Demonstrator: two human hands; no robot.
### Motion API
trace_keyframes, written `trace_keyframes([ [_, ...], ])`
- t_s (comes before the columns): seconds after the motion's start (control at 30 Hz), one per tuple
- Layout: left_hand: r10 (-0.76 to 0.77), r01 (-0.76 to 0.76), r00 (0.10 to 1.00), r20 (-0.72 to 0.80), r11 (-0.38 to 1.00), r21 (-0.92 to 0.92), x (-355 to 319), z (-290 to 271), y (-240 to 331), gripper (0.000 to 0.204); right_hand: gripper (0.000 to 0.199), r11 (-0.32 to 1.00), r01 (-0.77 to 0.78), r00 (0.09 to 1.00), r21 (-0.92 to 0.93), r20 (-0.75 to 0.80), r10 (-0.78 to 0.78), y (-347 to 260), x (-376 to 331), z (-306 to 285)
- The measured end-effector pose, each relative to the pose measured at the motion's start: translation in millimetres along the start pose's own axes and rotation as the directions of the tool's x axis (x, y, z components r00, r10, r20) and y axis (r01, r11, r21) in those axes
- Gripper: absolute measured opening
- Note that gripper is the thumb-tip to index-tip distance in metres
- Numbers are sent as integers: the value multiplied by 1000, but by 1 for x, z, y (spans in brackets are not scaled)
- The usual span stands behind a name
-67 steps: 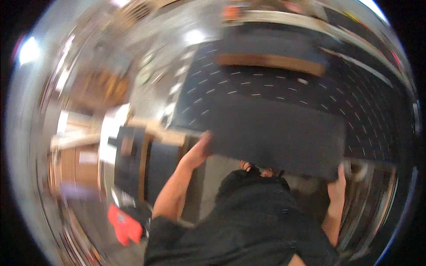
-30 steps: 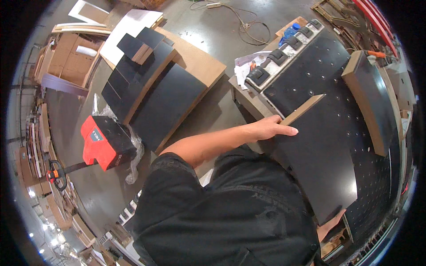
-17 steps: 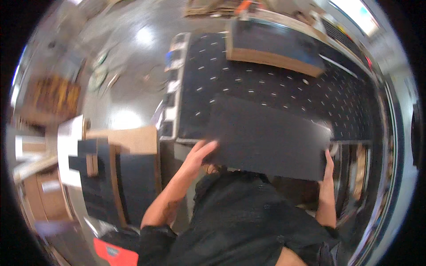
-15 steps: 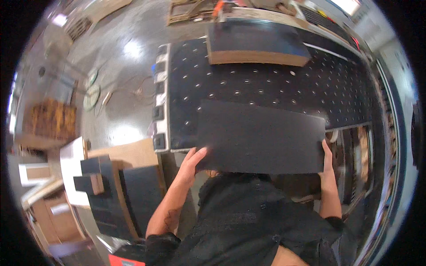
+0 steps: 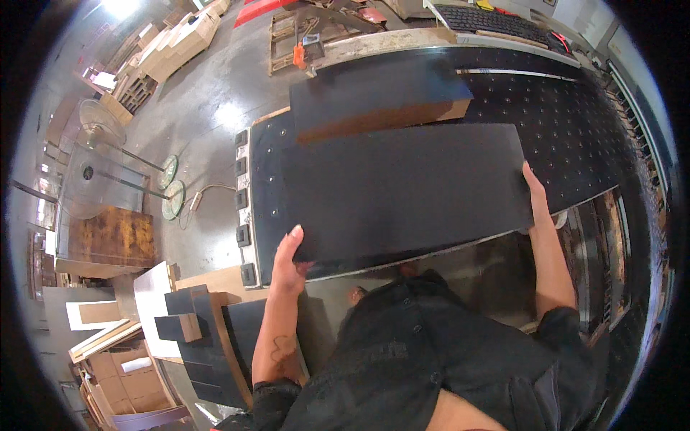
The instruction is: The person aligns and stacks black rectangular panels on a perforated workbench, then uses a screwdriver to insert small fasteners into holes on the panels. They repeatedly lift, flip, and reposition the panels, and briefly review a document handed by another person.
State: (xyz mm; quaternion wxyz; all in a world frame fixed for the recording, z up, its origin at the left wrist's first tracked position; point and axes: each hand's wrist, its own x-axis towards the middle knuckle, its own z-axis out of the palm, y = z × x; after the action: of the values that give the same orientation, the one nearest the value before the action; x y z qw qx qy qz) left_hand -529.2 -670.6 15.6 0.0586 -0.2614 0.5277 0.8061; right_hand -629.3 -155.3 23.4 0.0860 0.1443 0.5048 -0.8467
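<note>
A large flat black panel (image 5: 402,190) lies across a black perforated worktable (image 5: 575,122). My left hand (image 5: 287,258) grips the panel's near left corner. My right hand (image 5: 537,197) holds its right edge. Just beyond the panel, a stack of black-faced boards with brown edges (image 5: 374,97) rests on the same table. My dark-shirted body fills the lower middle of the view.
A pile of black and brown boards (image 5: 208,337) sits on the floor at my lower left, beside white sheets (image 5: 154,302). A standing fan (image 5: 93,179) and a wooden crate (image 5: 115,241) are further left. A row of sockets (image 5: 243,215) lines the table's left edge.
I turned from the floor pile toward the table. The panel, earlier held up in both hands, has come forward and now lies flat on the table by the stack.
</note>
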Motion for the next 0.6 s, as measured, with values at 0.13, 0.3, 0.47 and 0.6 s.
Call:
trace_keyframes([
  [0.13,84,-85,988,130,996,1,39,39,32,54,62,997,72,997,-40,39,-71,-32,60,18],
  [0.3,87,-95,987,137,994,53,85,63,61,64,66,997,3,997,-71,72,2,-64,130,39],
  [0.47,18,-19,998,63,1000,17,132,78,75,64,66,993,-107,978,-43,174,113,-74,182,55],
  [0.6,16,-15,990,137,1000,-12,152,82,87,60,66,998,-18,984,-63,174,28,-77,205,51],
])
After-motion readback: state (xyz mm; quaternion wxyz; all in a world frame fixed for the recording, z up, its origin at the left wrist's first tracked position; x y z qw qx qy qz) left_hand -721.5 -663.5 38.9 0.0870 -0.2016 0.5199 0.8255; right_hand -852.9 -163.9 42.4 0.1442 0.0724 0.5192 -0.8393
